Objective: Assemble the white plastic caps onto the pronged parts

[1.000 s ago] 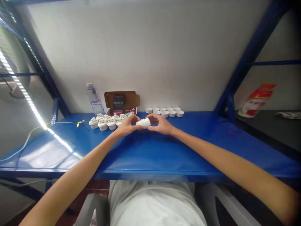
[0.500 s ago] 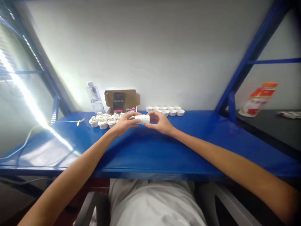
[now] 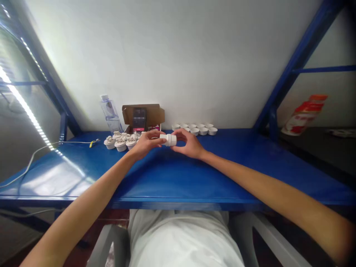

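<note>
Open blue tabletop stretches nearer the body than the fingers of the left hand and right hand, and out to the right of them; left of the left fingers, clustered white pieces block the way, a cardboard box and bottle behind; white cups stand beyond the right fingers.
</note>
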Motion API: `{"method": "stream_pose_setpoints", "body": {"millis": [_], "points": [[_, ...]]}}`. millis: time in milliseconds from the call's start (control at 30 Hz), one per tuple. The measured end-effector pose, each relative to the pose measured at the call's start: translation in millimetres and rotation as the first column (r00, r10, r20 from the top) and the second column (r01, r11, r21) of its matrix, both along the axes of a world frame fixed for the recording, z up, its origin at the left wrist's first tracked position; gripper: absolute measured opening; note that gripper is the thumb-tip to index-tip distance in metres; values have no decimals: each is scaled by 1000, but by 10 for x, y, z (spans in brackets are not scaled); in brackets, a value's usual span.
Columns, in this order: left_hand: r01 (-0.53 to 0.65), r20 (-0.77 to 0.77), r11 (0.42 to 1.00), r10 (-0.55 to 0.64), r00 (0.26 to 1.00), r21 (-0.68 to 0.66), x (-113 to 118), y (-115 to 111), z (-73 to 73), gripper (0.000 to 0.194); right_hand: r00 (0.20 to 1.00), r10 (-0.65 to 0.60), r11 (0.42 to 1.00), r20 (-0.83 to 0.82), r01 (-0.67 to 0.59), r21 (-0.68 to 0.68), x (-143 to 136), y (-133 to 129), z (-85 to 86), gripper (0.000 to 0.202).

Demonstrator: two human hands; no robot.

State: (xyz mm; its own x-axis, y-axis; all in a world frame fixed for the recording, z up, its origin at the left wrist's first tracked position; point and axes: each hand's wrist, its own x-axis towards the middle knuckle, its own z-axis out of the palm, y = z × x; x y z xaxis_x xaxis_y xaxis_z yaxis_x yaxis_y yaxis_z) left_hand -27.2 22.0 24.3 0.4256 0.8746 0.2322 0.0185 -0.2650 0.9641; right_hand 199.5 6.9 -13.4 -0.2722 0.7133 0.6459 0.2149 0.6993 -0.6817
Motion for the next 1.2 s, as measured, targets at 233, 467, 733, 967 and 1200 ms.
{"method": "stream_pose_setpoints", "body": {"millis": [233, 467, 733, 967, 1200], "points": [[-12, 2, 998, 13, 1000, -55, 4, 0, -18, 44, 993, -85, 985, 85, 71, 160, 11, -18, 3, 39], [27, 3, 997, -27, 1000, -77, 7, 6, -14, 41, 961, -180, 957, 208, 122, 264, 51, -45, 20, 37], [83, -43, 992, -79, 996, 95, -32, 6, 1, 45, 970, -126, 980, 208, 89, 179, 72, -27, -21, 44], [13, -93, 997, -6, 996, 75, -48, 15, 14, 43, 966, -157, 937, 203, 81, 339, 28, -71, -2, 39], [55, -109, 987, -39, 993, 148, -43, 5, -16, 42, 963, -124, 949, 240, 45, 312, 61, -48, 3, 41]]}}
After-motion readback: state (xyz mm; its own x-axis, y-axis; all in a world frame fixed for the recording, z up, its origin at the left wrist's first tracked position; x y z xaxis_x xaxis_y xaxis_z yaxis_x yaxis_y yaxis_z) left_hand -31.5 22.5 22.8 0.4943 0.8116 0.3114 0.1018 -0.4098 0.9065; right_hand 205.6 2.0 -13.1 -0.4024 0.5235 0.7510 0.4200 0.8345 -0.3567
